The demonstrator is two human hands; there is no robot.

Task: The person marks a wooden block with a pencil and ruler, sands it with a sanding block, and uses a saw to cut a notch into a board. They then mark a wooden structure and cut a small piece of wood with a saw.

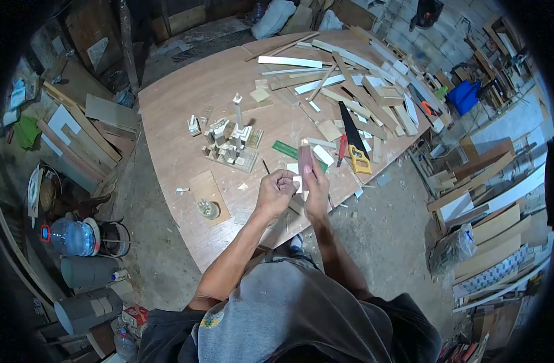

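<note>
Over the table's near edge, my right hand [315, 186] is wrapped round a long brownish block or bottle-like object [305, 158] that points away from me. Close on its left, my left hand [278, 190] has its fingers bent together near a small white piece [297, 183]; whether it grips that piece is hard to make out. Behind the hands lies a green ruler [284, 149]. A model of small pale buildings with a tall tower [238, 115] stands further left. Nearer me on the left, a small round container [208, 209] rests on a flat wooden piece [204, 185].
Right of my hands lie a yellow-handled saw [359, 160] and a red cutter [342, 149]. Many wood strips [349, 78] cover the far right of the wooden table [174, 121]. Boards [501, 236] lean at the right; a water bottle [71, 236] lies at the left.
</note>
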